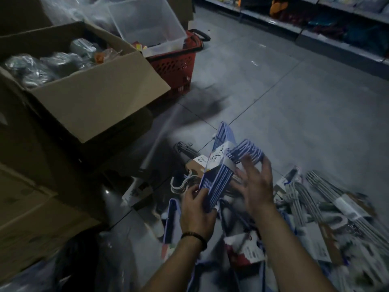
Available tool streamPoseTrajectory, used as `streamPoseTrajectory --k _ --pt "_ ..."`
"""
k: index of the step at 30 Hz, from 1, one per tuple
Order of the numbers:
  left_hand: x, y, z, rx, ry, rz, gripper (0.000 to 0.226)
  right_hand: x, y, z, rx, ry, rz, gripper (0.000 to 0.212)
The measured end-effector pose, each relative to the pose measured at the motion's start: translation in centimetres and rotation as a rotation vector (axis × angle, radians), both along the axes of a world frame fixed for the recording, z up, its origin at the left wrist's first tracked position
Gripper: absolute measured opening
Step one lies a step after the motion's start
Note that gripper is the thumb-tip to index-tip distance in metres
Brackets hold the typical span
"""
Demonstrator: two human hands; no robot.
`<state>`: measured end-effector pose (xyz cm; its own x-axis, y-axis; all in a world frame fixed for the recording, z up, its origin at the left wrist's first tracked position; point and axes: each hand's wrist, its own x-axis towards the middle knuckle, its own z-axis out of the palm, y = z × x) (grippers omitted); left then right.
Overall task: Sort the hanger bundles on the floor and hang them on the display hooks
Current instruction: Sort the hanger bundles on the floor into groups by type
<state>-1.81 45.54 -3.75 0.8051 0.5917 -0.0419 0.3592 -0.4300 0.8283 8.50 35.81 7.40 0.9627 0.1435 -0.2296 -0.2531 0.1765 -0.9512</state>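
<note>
A bundle of blue hangers [223,165] with a white paper band is lifted above the floor pile. My left hand [196,211] grips its lower end, thumb on top. My right hand [257,186] is beside the bundle's upper right arm, fingers spread and touching it. Below lie more bundles: grey hangers [328,199] at the right, white hangers [185,182] and dark hangers [185,148] behind, another blue bundle [171,220] at the left. The frame is blurred by motion. No display hooks are in view.
An open cardboard box [90,102] of wrapped goods stands at the left on other boxes. Behind it are a red shopping basket [179,66] and a clear plastic bin [147,22]. Store shelves [315,28] run along the back right. Grey tiled floor [294,112] lies between.
</note>
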Motion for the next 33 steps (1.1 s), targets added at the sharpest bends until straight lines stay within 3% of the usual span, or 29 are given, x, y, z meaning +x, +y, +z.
streamPoseTrajectory --k 2,6,9,11,13,15,17,20,23,26,33 --pt "-3.0 -1.3 0.4 0.072 0.013 0.017 0.054 -0.9 -0.7 1.0 0.0 0.091 -0.107 0.092" --pt "-9.5 -2.7 1.3 0.26 0.143 0.0 0.058 -4.2 -2.3 0.5 -0.3 0.125 -0.163 0.038" --pt "-14.6 -3.3 1.3 0.269 0.172 -0.054 0.052 -8.3 -3.6 -0.5 -0.42 0.058 -0.164 0.025" --pt "-17.6 -3.5 1.4 0.102 0.133 -0.042 0.052 -11.3 -4.7 -1.2 -0.436 0.032 -0.174 0.024" --pt "-19.8 -3.6 2.6 -0.285 0.115 0.085 0.058 -14.2 -6.2 -2.1 -0.317 0.09 -0.197 0.015" --pt "-21.3 -3.3 2.9 -0.519 0.156 0.178 0.051 -16.8 -7.5 -3.2 -0.146 0.21 -0.184 0.013" --pt "-22.4 -2.5 2.1 -0.604 0.306 0.086 0.048 -18.7 -8.4 -5.0 -0.064 0.318 -0.154 0.014" --pt "-23.5 -1.4 -0.1 -0.513 0.472 -0.021 0.029 -20.4 -8.8 -7.4 -0.045 0.414 -0.11 0.024" --pt "-24.1 -1.2 -1.6 -0.45 0.53 0.02 0.031 -21.1 -8.5 -9.0 -0.055 0.471 -0.039 0.027" --pt "-24.4 -1.7 -3.3 -0.371 0.547 0.081 0.031 -20.7 -7.9 -10.7 -0.119 0.52 0.068 0.017" --pt "-22.8 -1.7 -7.6 -0.34 0.652 0.185 0.033 -17.4 -6.6 -16.0 -0.4 0.613 0.156 0.026"
